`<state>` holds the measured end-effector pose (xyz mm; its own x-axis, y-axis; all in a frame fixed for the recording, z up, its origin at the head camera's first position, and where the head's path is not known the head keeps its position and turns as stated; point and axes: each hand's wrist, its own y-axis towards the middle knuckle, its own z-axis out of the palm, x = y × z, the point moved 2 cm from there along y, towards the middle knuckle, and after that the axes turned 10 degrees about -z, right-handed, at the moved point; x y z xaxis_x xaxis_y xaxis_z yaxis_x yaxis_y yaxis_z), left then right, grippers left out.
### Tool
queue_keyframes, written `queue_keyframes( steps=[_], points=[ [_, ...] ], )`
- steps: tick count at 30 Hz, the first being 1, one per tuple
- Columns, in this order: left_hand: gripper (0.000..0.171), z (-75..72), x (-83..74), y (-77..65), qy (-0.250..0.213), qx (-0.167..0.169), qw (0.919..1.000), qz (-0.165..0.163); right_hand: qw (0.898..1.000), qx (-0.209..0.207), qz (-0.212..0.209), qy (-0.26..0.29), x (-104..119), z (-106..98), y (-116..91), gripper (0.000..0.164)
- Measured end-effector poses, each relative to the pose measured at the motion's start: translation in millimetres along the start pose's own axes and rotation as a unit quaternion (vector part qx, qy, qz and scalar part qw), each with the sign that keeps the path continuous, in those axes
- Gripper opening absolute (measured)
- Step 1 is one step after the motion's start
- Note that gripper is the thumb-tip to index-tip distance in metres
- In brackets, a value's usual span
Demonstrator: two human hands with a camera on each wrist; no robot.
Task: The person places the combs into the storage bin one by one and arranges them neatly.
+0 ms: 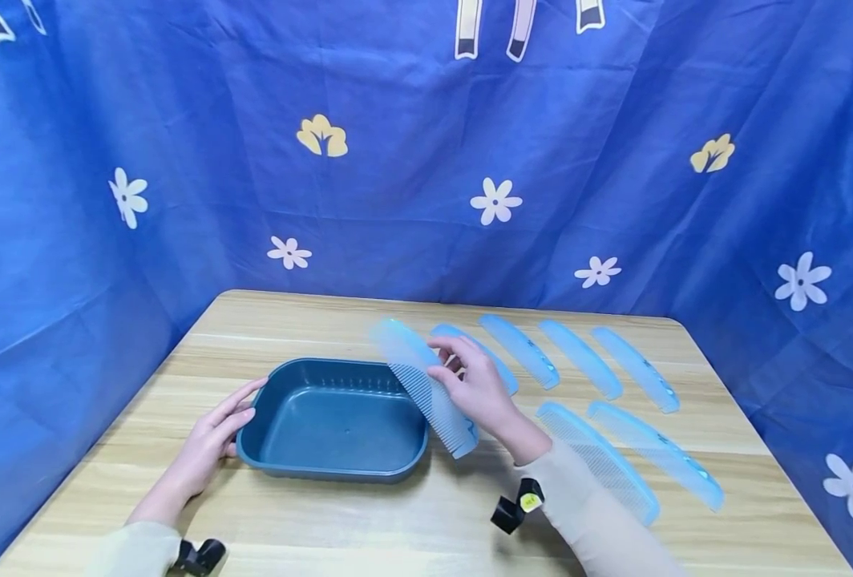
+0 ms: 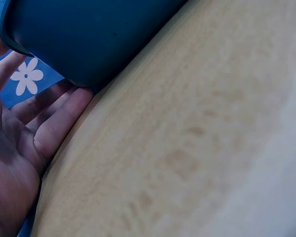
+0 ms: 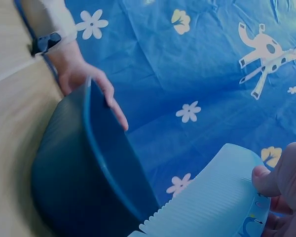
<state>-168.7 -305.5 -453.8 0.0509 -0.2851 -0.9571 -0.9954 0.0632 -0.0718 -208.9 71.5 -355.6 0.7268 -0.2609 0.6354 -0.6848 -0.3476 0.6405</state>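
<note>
A light blue, see-through comb (image 1: 426, 385) is pinched by its spine in my right hand (image 1: 475, 386), tilted over the right rim of a dark teal plastic basin (image 1: 340, 471). In the right wrist view the comb (image 3: 212, 197) shows its teeth toward the basin (image 3: 84, 173), thumb on the near face. My left hand (image 1: 213, 441) rests against the basin's left end; in the left wrist view its fingers (image 2: 64, 113) lie nearly straight along the outer wall. The inside of the basin holds nothing that I can see.
Several more light blue combs lie on the wooden table to the right, among them one at the back (image 1: 520, 350) and one in front (image 1: 603, 461), partly behind the right sleeve. A blue patterned cloth (image 1: 398, 216) hangs around the table's back and sides.
</note>
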Motion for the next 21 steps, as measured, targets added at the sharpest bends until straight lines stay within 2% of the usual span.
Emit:
queue_keyframes(
  steps=[9, 15, 21],
  points=[
    [0.046, -0.4, 1.1, 0.3, -0.007, 0.003, 1.0000, 0.004, 1.000, 0.008, -0.016, 0.019, 8.5, 19.6, 20.0, 0.030],
    [0.046, -1.3, 1.3, 0.4, -0.010, 0.003, 0.9999, 0.002, 0.999, 0.004, -0.037, 0.029, 11.4, 37.8, 24.9, 0.028],
    [0.046, -1.3, 0.0, 0.5, -0.013, 0.003, 0.9999, 0.003, 0.998, 0.017, -0.055, 0.023, 10.5, 56.9, 25.1, 0.028]
  ],
)
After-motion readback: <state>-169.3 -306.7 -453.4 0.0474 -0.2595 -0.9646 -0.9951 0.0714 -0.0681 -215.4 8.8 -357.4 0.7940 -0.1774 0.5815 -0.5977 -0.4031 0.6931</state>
